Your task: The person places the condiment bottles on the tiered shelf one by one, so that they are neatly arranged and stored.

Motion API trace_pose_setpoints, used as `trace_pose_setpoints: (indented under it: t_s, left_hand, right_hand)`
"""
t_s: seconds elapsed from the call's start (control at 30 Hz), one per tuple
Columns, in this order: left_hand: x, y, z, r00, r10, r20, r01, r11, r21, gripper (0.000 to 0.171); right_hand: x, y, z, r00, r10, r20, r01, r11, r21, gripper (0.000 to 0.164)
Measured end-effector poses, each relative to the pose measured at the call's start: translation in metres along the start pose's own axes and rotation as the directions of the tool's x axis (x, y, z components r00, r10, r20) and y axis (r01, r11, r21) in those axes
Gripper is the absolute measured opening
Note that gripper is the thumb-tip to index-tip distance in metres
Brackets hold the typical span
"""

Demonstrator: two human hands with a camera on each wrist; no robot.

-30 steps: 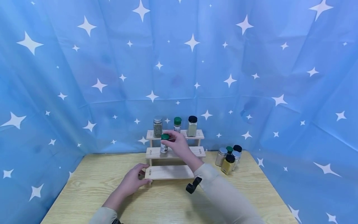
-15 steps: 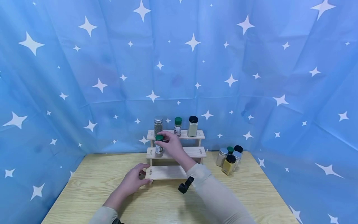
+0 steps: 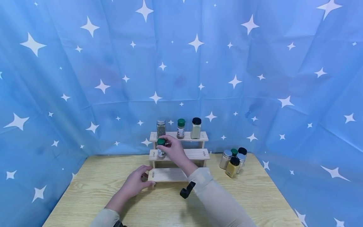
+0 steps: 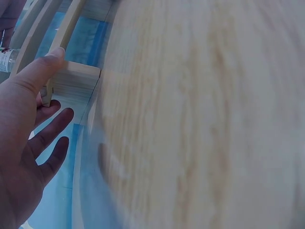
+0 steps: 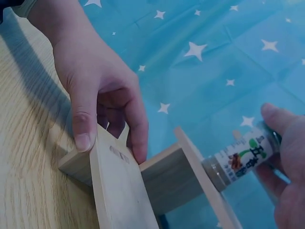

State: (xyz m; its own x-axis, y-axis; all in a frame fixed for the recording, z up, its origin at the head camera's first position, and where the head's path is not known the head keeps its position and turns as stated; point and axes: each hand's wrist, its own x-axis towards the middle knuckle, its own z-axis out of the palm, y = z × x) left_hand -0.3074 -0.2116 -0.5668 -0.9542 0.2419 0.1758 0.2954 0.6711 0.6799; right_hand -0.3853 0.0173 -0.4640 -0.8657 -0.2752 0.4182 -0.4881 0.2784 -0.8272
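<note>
A three-tier wooden spice rack [image 3: 170,175] stands on the table. My right hand [image 3: 176,152] pinches a spice jar [image 5: 243,157] with a green lid and printed white label near its top. The jar is upright at the left end of the middle tier, its base right at the board. With the thumb at the front and fingers behind, my left hand [image 3: 134,183] grips the left end of the lowest tier. On the top tier stand a silver-capped jar of dried herbs [image 3: 161,128], another green-lidded jar [image 3: 181,129] and a black-capped jar [image 3: 196,128] with pale contents.
Several more spice jars cluster on the table right of the rack, among them a black-capped yellow jar [image 3: 232,167] and a silver-capped jar [image 3: 225,159]. A blue star-patterned curtain [image 3: 181,78] hangs close behind the table [image 3: 85,195].
My right hand has carried the green-lidded jar left along the middle tier and a little lower, to the left end. My left hand keeps its grip on the lowest tier.
</note>
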Motion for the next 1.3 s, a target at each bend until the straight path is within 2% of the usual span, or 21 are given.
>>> trace_pose_setpoints:
  t_s: [0.2, 0.43, 0.63, 0.87, 1.03, 1.3]
  left_hand:
    - [0.000, 0.001, -0.001, 1.000, 0.001, 0.006, -0.001, 1.000, -0.004, 0.068]
    - [0.001, 0.002, 0.000, 1.000, -0.007, 0.010, 0.007, 1.000, -0.009, 0.069]
    - [0.001, 0.003, 0.000, 1.000, -0.015, 0.010, 0.015, 1.000, -0.001, 0.070]
    - [0.003, 0.003, 0.000, 0.999, -0.043, 0.005, 0.043, 0.999, -0.010, 0.071]
    - [0.003, 0.003, 0.000, 0.999, -0.046, 0.007, 0.046, 0.999, -0.015, 0.072]
    - [0.003, 0.003, -0.001, 0.999, -0.041, 0.011, 0.042, 0.999, -0.020, 0.071]
  right_hand:
    - [-0.001, -0.001, 0.000, 1.000, 0.004, 0.005, -0.004, 1.000, -0.008, 0.041]
    - [-0.004, 0.001, -0.001, 0.999, 0.048, 0.019, -0.049, 0.998, 0.042, 0.056]
    - [-0.014, 0.001, -0.012, 0.995, 0.090, 0.043, -0.092, 0.994, 0.054, 0.059]
    - [-0.033, 0.011, -0.042, 0.993, 0.113, 0.038, -0.115, 0.993, 0.036, 0.056]
    - [-0.053, 0.023, -0.072, 0.989, 0.148, 0.004, -0.148, 0.989, 0.007, 0.049]
    - [-0.083, 0.035, -0.122, 0.987, 0.144, -0.074, -0.148, 0.987, -0.053, 0.044]
